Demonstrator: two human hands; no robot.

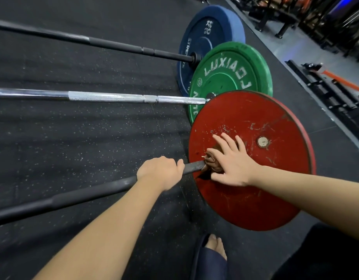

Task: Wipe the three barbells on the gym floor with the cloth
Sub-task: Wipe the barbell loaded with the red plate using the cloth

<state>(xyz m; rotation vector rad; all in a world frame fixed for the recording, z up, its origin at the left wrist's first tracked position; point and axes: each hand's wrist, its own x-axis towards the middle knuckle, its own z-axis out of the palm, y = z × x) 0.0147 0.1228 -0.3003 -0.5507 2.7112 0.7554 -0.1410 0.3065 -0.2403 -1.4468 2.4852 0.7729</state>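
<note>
gripping the nearest barbell (73,197), a black bar, the left hand (161,171) wraps its fingers over the shaft just beside the red plate (255,188). the right hand (233,164) sits where that bar meets the plate: thumb and forefinger close round a bunched brown cloth (212,162), holding it against the bar's inner end, while the other three fingers lie spread and straight on the scuffed red face. both hands are close together, with a short stretch of bare bar between them.

the three bars lie side by side on the black speckled rubber floor (93,138), running off to the left. beyond the black one comes a chrome barbell (105,97) with a green plate (231,71) (white lettering, read upside down from here), then a second black barbell (114,45) carrying a blue plate (203,33). the three plates overlap in the view, red in front.

a foot (216,247) in a dark slipper shows at the bottom edge, below the red plate. dark metal racks (326,83) stand at the upper right.
</note>
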